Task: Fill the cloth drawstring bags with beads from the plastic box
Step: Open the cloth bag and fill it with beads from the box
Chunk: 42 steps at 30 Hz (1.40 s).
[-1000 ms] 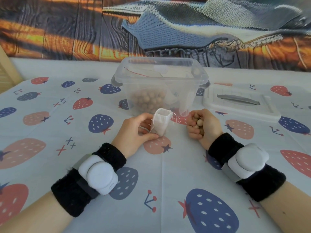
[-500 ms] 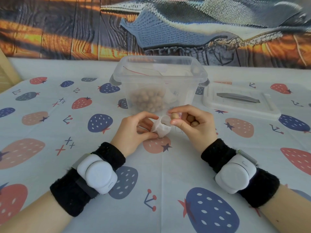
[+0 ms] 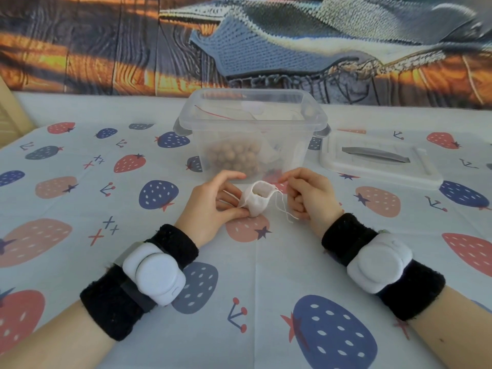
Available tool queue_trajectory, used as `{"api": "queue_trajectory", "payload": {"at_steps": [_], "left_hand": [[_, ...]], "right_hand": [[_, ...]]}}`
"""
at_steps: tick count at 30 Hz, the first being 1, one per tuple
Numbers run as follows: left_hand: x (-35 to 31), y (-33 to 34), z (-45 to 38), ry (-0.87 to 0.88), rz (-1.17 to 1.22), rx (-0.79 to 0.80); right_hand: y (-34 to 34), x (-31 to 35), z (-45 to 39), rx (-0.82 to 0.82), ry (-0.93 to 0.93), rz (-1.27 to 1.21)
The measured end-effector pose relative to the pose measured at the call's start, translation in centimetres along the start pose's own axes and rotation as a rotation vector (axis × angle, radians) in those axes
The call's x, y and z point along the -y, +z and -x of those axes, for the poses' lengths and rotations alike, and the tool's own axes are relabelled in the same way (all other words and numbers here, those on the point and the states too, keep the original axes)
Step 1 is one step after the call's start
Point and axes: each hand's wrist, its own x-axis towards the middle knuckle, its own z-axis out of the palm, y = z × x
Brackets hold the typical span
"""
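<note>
A small white cloth drawstring bag point(image 3: 257, 199) stands upright on the tablecloth with its mouth open, and beads show inside. My left hand point(image 3: 213, 206) pinches the bag's left side between thumb and fingers. My right hand point(image 3: 306, 195) sits just right of the bag with its fingers curled into the palm and its fingertips near the rim. I see nothing in that hand. The bag's loose white strings point(image 3: 283, 209) trail toward it. Behind the hands stands the clear plastic box point(image 3: 253, 113), with a heap of brown wooden beads point(image 3: 231, 158) and more white bags inside.
The box's clear lid point(image 3: 378, 161) with a grey handle lies flat to the right of the box. A strawberry-print cloth point(image 3: 80, 209) covers the table. A printed backdrop point(image 3: 106, 43) hangs along the far edge.
My right hand has drawn back to the right from the bag's mouth, and the beads it held no longer show. The bag now stands fuller and open. My left hand has kept its hold.
</note>
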Motion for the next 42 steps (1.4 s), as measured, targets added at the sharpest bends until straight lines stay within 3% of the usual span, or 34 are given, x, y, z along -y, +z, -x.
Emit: {"api": "queue_trajectory", "payload": {"at_steps": [2,4,7,9,14,22,26,29,42], "left_hand": [[0.1,0.0,0.0,-0.004,0.006,-0.005],[0.1,0.1,-0.1,-0.009,0.008,-0.009],[0.2,0.1,-0.1,-0.016,0.009,-0.014],[0.2,0.1,-0.2,-0.020,0.017,-0.015],[0.4,0.1,-0.2,-0.009,0.013,-0.010],[0.4,0.1,-0.2,0.004,0.006,0.000],[0.3,0.0,-0.1,0.009,0.003,0.004],[0.3,0.1,-0.2,0.014,0.008,0.004],[0.3,0.2,-0.2,0.019,-0.008,0.006]], "right_hand": [[-0.9,0.2,-0.7,-0.012,0.266,-0.215],[-1.9,0.2,-1.4,0.032,0.418,-0.418],[-2.6,0.0,-2.1,0.057,0.498,-0.613],[-2.5,0.0,-2.0,0.079,0.491,-0.590],[-1.7,0.3,-1.2,0.111,0.338,-0.277],[-0.2,0.5,0.1,-0.052,-0.050,0.026],[0.2,0.5,1.2,0.038,-0.403,0.184],[0.5,0.2,1.8,0.127,-0.556,0.240],[0.5,0.0,1.5,0.155,-0.549,0.349]]}}
